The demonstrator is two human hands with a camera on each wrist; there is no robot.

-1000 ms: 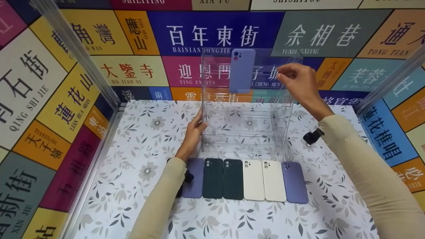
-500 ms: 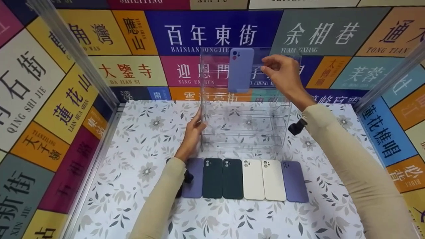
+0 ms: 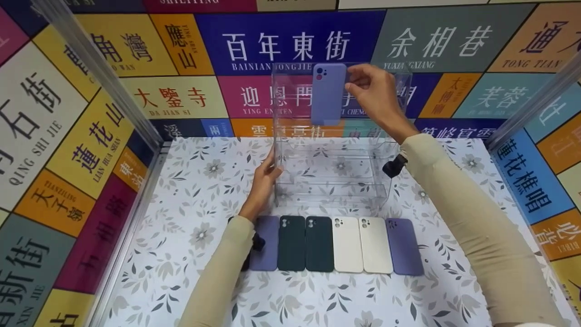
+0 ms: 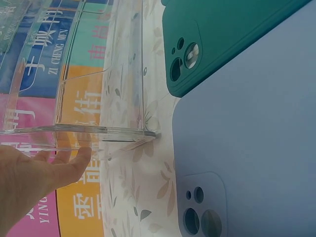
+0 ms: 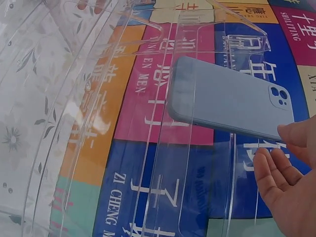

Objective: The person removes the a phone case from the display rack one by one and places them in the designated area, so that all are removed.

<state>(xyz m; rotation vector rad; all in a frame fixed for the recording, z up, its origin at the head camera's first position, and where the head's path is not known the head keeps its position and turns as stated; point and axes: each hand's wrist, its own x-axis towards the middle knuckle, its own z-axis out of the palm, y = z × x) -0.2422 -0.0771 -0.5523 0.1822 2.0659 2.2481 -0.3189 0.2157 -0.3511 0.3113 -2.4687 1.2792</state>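
Note:
A clear acrylic tiered display rack [image 3: 331,191] stands upright on the table. My left hand [image 3: 263,186] holds its left side wall low down, the thumb near the front edge. In the rack's top tier stands a light purple phone case [image 3: 327,95], leaning back with its camera cutouts at the upper left. My right hand [image 3: 376,93] is at this case's right edge, fingers loosely bent. In the right wrist view a fingertip [image 5: 284,132] meets the edge of the phone case near its camera end, and the other fingers hang below, holding nothing.
Before the rack lies a row of phone cases: a purple case [image 3: 265,243], two dark green cases [image 3: 292,243], two cream cases [image 3: 348,245] and another purple case [image 3: 405,247]. A dark case at the left end is mostly hidden. Sign-covered walls [image 3: 290,41] enclose the table.
My right hand has moved left from the rack's right side to the edge of the standing phone case. The left hand has stayed on the rack's side.

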